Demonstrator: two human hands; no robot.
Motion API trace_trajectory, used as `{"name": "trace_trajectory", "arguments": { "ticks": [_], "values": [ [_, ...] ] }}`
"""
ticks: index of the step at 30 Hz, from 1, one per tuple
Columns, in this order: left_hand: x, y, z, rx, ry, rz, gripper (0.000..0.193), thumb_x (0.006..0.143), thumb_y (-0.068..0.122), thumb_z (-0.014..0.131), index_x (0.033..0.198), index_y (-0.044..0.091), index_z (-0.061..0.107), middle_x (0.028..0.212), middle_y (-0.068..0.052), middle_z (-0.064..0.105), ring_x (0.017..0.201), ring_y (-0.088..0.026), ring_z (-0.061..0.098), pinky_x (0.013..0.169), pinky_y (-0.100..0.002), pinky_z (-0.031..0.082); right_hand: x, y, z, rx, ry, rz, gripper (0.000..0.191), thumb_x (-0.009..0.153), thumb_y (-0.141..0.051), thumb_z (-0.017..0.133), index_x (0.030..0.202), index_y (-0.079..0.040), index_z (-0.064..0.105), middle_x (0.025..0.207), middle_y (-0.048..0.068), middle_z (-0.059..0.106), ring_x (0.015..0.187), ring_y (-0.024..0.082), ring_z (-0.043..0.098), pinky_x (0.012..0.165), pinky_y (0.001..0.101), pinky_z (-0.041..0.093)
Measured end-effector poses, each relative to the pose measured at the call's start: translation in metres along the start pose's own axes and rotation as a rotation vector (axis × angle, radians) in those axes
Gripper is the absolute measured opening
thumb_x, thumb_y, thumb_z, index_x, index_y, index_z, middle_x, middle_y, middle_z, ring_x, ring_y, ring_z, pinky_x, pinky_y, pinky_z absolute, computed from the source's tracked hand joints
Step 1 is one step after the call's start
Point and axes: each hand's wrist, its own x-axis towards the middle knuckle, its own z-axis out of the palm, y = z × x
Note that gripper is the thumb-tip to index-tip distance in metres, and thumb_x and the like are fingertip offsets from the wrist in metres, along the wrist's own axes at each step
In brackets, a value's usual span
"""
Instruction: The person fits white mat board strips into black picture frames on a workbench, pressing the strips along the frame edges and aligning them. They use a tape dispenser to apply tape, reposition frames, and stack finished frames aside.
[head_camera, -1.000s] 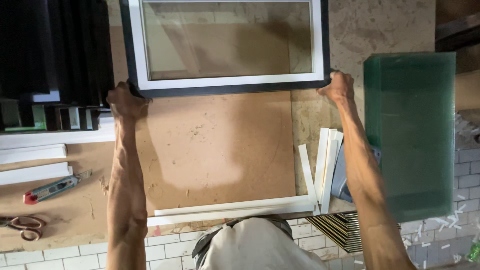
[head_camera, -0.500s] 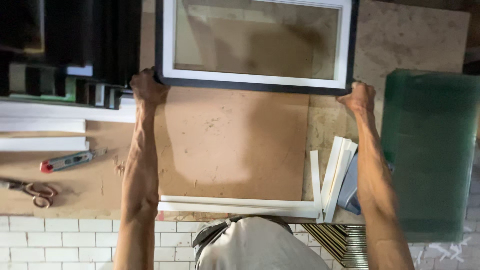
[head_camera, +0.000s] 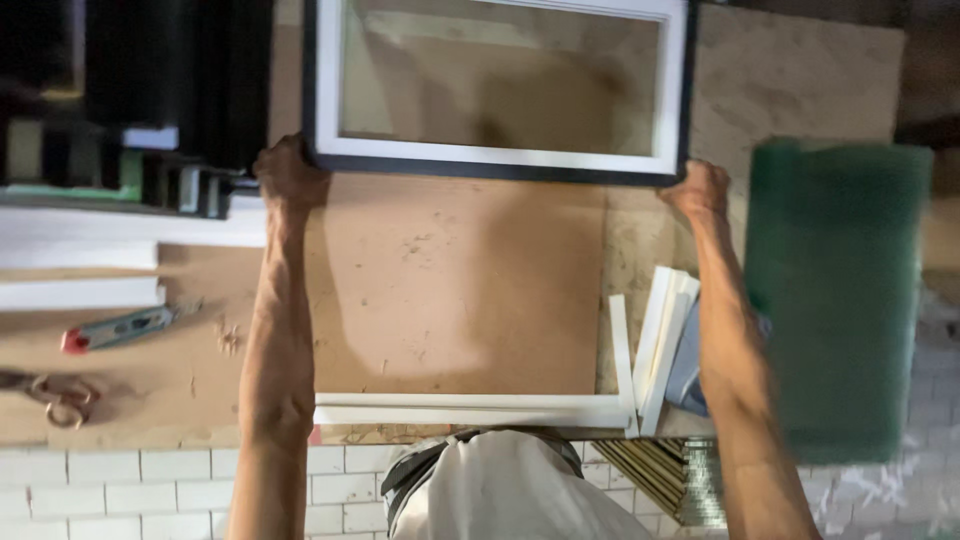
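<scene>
While both arms stretch out over the workbench, the left hand grips the near left corner of a picture frame, its fingers curled shut around the black outer edge, and the right hand clasps the near right corner the same way, fingers wrapped on the frame's underside so their tips are hidden. This frame is black outside with a white inner border and a clear pane; it sits over the far middle of the workbench, its far edge cut off by the top of the view. Whether it rests on the surface or is lifted off it, I cannot tell. Beneath and nearer lies a brown backing board, with white moulding strips along its near edge and more white strips fanned at its right side. A green glass sheet lies blurred at the right edge of the workbench. Toward the left edge lie long white mouldings, a utility knife with a red end, and scissors near the front edge. Dark frame stock is stacked at the far left corner
</scene>
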Motion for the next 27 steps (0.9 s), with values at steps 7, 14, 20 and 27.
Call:
{"name": "trace_trajectory", "arguments": {
  "ticks": [7,14,20,27],
  "values": [
    [-0.058,0.019,-0.004,-0.104,0.174,0.041,0.048,0.083,0.02,0.083,0.121,-0.003,0.066,0.1,-0.022,0.073,0.086,-0.04,0.072,0.075,-0.045,0.061,-0.05,-0.007,-0.025,0.211,0.263,-0.041,0.062,0.072,-0.028,0.089,0.121,0.001,0.066,0.104,0.021,0.074,0.095,0.035,0.073,0.083,0.0431,0.057],
    [-0.23,0.093,0.01,-0.442,0.245,0.381,0.06,0.107,0.019,0.078,0.143,-0.011,0.041,0.135,-0.016,0.07,0.118,-0.035,0.069,0.102,-0.042,0.058,-0.283,-0.022,0.006,0.665,0.126,-0.108,0.016,0.094,-0.026,0.08,0.101,-0.012,0.076,0.098,0.003,0.08,0.09,0.014,0.077,0.079,0.0309,0.06],
    [-0.311,0.168,0.031,-0.585,-0.202,0.531,0.022,0.087,0.013,0.083,0.103,0.001,0.074,0.113,-0.017,0.074,0.106,-0.034,0.071,0.094,-0.042,0.058,-0.482,-0.007,0.103,0.805,-0.205,0.285,0.043,0.088,-0.031,0.08,0.116,-0.001,0.072,0.095,0.011,0.079,0.084,0.016,0.077,0.077,0.0302,0.061],
    [-0.366,0.221,0.035,-0.635,-0.464,0.764,0.02,0.086,0.009,0.081,0.104,0.002,0.075,0.111,-0.016,0.074,0.108,-0.035,0.07,0.097,-0.044,0.056,-0.677,0.089,0.154,1.03,-0.141,0.884,0.037,0.082,-0.021,0.081,0.112,-0.001,0.074,0.087,0.011,0.08,0.075,0.02,0.075,0.065,0.0338,0.062]
  ]
}}
